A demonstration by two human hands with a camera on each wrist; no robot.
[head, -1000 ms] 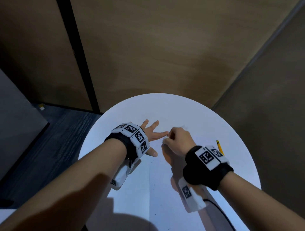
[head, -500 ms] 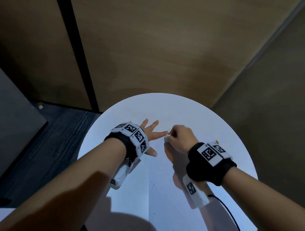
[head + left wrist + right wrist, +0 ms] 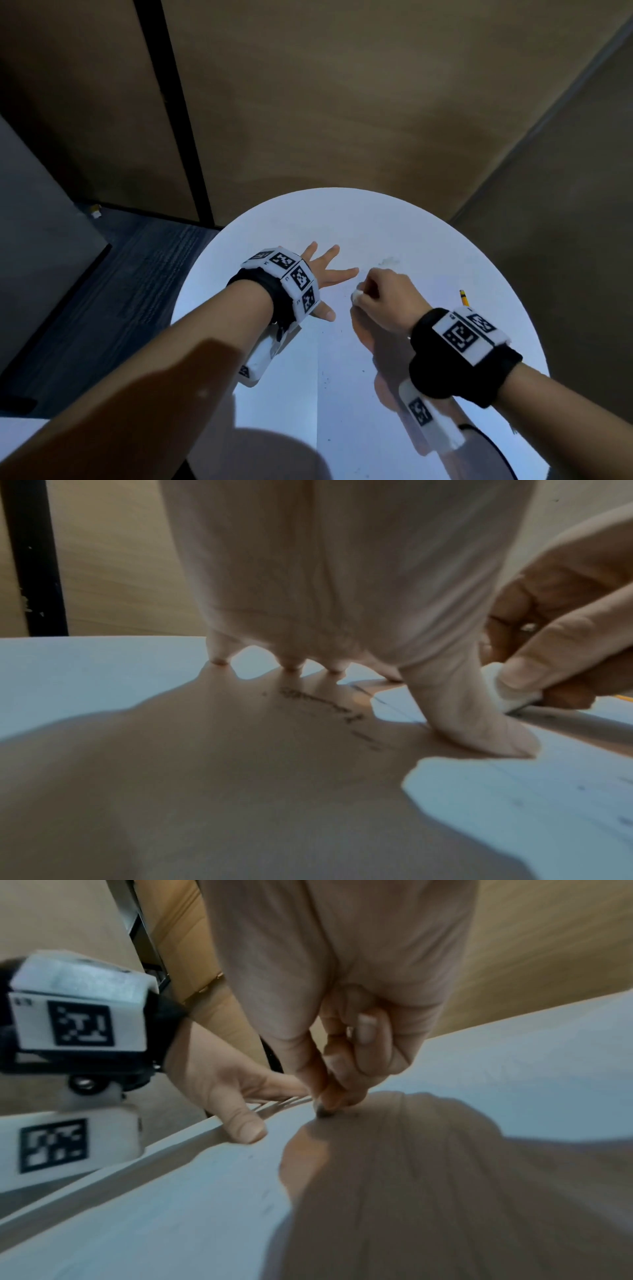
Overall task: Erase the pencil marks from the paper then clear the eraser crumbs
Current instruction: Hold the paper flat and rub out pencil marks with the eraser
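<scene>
Spanning the round white worktop (image 3: pixel 394 219): paper (image 3: pixel 349 394), its left edge just beside the left thumb.
Left hand (image 3: pixel 322 274): fingers spread flat, pressing the paper.
Right hand (image 3: pixel 387 298): curled round the eraser, nearer the person than a second ago.
Pencil (image 3: pixel 464 297): partly hidden behind the right wristband.
Eraser (image 3: pixel 357 295): white, on the paper.
Marks (image 3: pixel 325 704): dark scrawl, unreadable.
Wristband tags: coded squares, no legible text.

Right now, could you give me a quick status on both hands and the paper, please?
Left hand flat, fingers spread, pinning the paper. Right hand pinching the eraser against the sheet. Dark crumbs near left fingers. Pencil lies clear, beyond right wrist.
</scene>
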